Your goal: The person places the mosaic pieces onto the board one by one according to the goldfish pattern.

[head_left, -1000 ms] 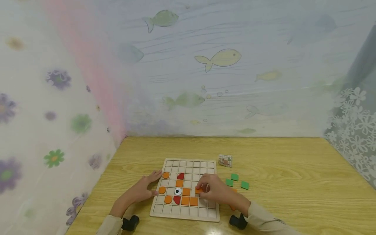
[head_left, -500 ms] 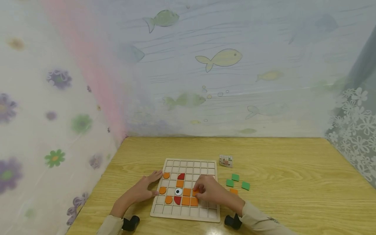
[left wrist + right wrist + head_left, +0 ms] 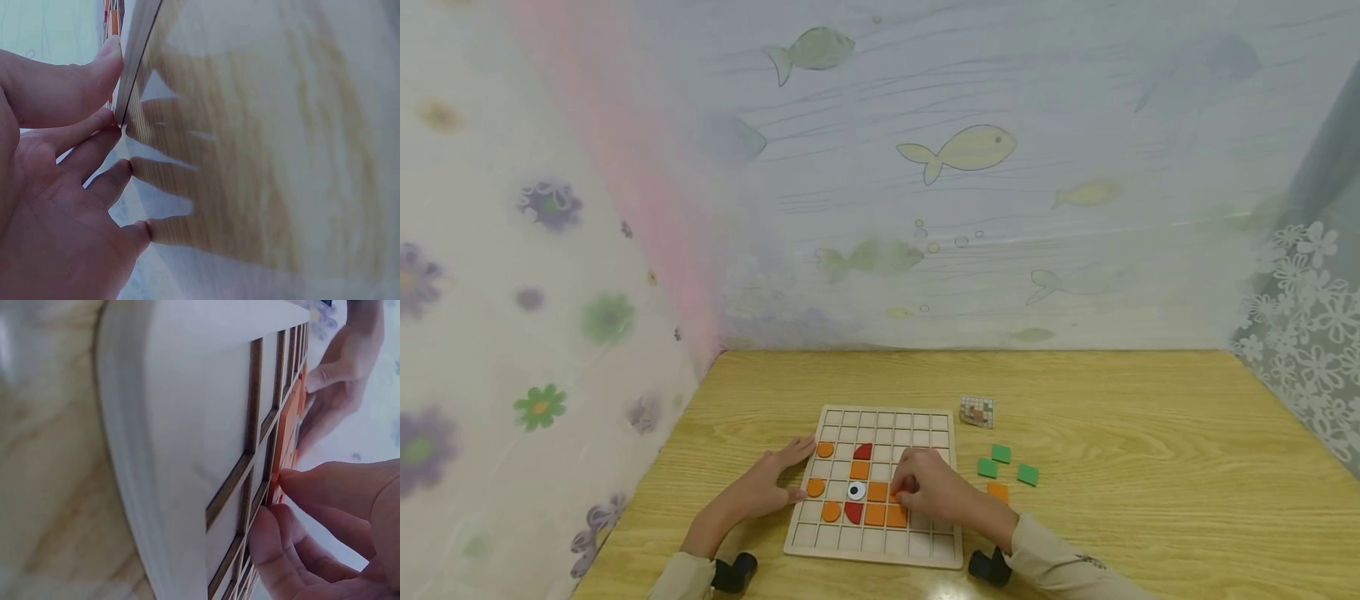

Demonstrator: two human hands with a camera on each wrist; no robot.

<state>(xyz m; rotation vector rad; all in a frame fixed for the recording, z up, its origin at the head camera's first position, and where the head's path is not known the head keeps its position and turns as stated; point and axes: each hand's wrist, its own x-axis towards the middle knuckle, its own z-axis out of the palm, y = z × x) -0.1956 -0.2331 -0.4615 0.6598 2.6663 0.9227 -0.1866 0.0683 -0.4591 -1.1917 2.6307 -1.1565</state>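
A wooden grid board (image 3: 880, 553) lies on the table. At its left edge my left hand (image 3: 767, 483) rests with fairly straight fingers; in the left wrist view the thumb touches the board's rim and the fingertips touch the tabletop. My right hand (image 3: 932, 487) pinches an orange square tile (image 3: 273, 487) between thumb and fingers, down at a cell of the board; the fingers hide most of this tile. Left of it sit an orange square (image 3: 877, 492) and a round eye tile (image 3: 856, 491). Red curved pieces (image 3: 862, 451) and orange discs (image 3: 815, 487) lie in other cells.
Three green tiles (image 3: 1001, 453) lie right of the board, with an orange tile (image 3: 997, 492) nearer, partly behind the right forearm. A small card with a grid picture (image 3: 977, 412) is beyond them. Patterned walls (image 3: 880, 300) border the table (image 3: 1135, 433).
My right hand has moved slightly left with the orange square tile, bringing it down beside the orange square next to the eye tile. The left hand has stayed at the board's edge.
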